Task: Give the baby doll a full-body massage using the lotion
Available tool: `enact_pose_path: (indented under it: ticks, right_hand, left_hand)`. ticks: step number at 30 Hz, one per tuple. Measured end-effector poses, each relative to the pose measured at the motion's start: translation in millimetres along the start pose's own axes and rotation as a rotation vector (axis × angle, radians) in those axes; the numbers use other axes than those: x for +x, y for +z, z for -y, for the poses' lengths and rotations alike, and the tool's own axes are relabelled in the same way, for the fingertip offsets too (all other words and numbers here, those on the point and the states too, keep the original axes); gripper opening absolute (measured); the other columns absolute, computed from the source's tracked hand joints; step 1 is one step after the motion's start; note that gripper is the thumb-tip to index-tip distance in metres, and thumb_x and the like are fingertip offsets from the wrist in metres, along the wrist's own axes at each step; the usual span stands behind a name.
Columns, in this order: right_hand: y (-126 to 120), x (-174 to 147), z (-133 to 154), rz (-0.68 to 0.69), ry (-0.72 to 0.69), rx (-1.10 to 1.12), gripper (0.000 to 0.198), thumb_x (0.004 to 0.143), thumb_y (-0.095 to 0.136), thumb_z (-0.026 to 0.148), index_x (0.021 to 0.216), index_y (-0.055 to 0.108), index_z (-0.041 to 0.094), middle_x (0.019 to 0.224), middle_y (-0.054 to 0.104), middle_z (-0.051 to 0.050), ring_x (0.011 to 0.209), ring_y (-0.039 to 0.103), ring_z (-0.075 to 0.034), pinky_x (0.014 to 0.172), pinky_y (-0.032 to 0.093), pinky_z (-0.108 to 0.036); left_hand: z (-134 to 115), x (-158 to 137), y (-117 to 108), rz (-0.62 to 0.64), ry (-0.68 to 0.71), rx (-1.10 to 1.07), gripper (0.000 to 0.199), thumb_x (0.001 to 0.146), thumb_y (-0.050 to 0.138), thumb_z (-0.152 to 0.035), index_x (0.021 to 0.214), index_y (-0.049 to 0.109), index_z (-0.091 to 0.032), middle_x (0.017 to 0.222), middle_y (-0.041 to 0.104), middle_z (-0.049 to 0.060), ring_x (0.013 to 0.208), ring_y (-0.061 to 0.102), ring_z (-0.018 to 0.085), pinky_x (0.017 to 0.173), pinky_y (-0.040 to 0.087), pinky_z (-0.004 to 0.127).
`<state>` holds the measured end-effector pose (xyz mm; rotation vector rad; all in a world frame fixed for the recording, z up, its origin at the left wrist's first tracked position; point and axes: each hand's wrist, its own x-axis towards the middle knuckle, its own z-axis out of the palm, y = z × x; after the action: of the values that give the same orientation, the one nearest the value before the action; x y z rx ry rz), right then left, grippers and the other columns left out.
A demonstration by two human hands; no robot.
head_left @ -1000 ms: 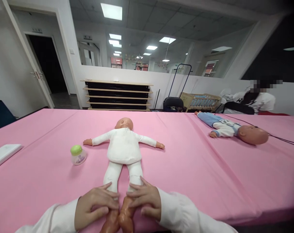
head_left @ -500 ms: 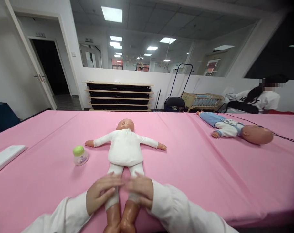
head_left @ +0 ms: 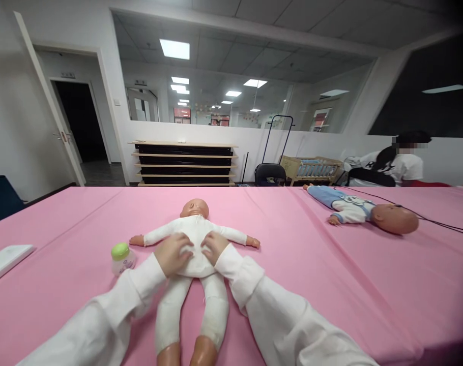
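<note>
A baby doll (head_left: 197,264) with a white cloth body lies on the pink-covered table, arms spread and head away from me. My left hand (head_left: 175,253) rests on the left side of its torso, fingers apart and slightly curled. On the torso's other side lies my right hand (head_left: 216,246), its fingers likewise bent and spread, slightly blurred. Neither hand grips anything. A small clear jar with a green lid (head_left: 120,251) stands beside my left forearm, near the doll's outstretched arm.
The pink table cover (head_left: 300,284) spreads wide. Another doll in blue and white clothes (head_left: 353,206) lies at the right, with a dark cable across it. A white flat object (head_left: 8,262) is at the left edge. A person (head_left: 403,157) sits beyond the table.
Both my hands have moved from the doll's legs up to its torso, parting slightly. The legs are now uncovered. The camera view has tilted up a little.
</note>
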<state>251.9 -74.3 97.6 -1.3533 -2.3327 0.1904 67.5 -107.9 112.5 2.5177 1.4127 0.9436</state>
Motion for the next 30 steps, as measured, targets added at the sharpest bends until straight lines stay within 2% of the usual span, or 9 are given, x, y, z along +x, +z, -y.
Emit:
enact_pose_path:
  ticks: [2,4,8,11,15,18,23,26,30]
  right_hand:
    - [13,12,2,0.138,0.011,-0.064,0.015,0.068,0.063,0.014,0.082,0.068,0.016,0.092,0.063,-0.007,0.09,0.058,-0.021,0.081,0.045,-0.032]
    - [16,20,0,0.169,0.015,-0.07,0.012,0.07,0.063,0.016,0.08,0.068,0.017,0.087,0.064,-0.006,0.085,0.059,-0.019,0.078,0.045,-0.03]
    - [9,40,-9,0.133,0.073,-0.084,0.019,0.072,0.062,0.019,0.09,0.067,0.018,0.09,0.065,-0.004,0.084,0.06,-0.016,0.078,0.044,-0.026]
    - [9,58,-13,0.158,0.122,-0.096,0.015,0.069,0.065,0.018,0.084,0.068,0.019,0.08,0.066,-0.002,0.078,0.061,-0.016,0.073,0.046,-0.024]
    - [15,75,-16,0.095,0.132,-0.102,0.023,0.075,0.059,0.02,0.097,0.065,0.02,0.1,0.064,-0.006,0.093,0.059,-0.017,0.082,0.044,-0.026]
    - [20,84,-17,0.127,0.137,-0.1,0.016,0.071,0.065,0.021,0.086,0.069,0.019,0.093,0.066,-0.006,0.089,0.06,-0.019,0.078,0.045,-0.026]
    - [27,91,-20,0.061,0.119,-0.089,0.021,0.076,0.059,0.02,0.095,0.066,0.017,0.108,0.061,-0.008,0.102,0.055,-0.02,0.087,0.041,-0.028]
    - [29,89,-21,0.079,0.097,-0.067,0.021,0.076,0.059,0.018,0.094,0.067,0.016,0.106,0.061,-0.008,0.1,0.056,-0.02,0.087,0.04,-0.027]
    - [27,77,-18,0.058,0.076,-0.036,0.023,0.076,0.06,0.025,0.097,0.066,0.017,0.105,0.061,-0.007,0.1,0.054,-0.019,0.088,0.039,-0.027]
  left_hand:
    - [1,10,17,0.172,-0.063,0.124,0.015,0.072,0.052,-0.015,0.068,0.067,-0.016,0.076,0.065,0.008,0.075,0.062,0.022,0.071,0.049,0.031]
    - [5,18,23,0.237,-0.133,0.182,0.017,0.072,0.052,-0.014,0.067,0.068,-0.016,0.073,0.065,0.008,0.07,0.062,0.021,0.067,0.048,0.029]
    - [15,38,18,0.188,-0.169,0.219,0.023,0.074,0.049,-0.015,0.085,0.069,-0.016,0.09,0.065,0.01,0.086,0.061,0.023,0.077,0.046,0.033]
    - [23,52,19,0.227,-0.214,0.253,0.019,0.07,0.052,-0.013,0.075,0.07,-0.017,0.08,0.066,0.008,0.08,0.062,0.023,0.073,0.047,0.033]
    - [33,69,25,0.198,-0.23,0.293,0.022,0.074,0.05,-0.018,0.087,0.068,-0.02,0.096,0.064,0.009,0.094,0.058,0.024,0.079,0.046,0.032]
    - [39,77,31,0.237,-0.257,0.323,0.018,0.071,0.053,-0.016,0.079,0.069,-0.019,0.086,0.065,0.009,0.086,0.06,0.025,0.074,0.047,0.033]
    - [43,79,41,0.179,-0.215,0.37,0.025,0.079,0.044,-0.017,0.092,0.065,-0.017,0.107,0.058,0.011,0.106,0.05,0.026,0.083,0.043,0.035]
    - [43,74,42,0.185,-0.209,0.368,0.027,0.079,0.042,-0.014,0.092,0.065,-0.015,0.1,0.06,0.012,0.099,0.053,0.025,0.081,0.043,0.036]
    - [40,65,36,0.133,-0.213,0.331,0.026,0.078,0.046,-0.02,0.096,0.065,-0.017,0.105,0.059,0.01,0.105,0.05,0.026,0.087,0.04,0.037]
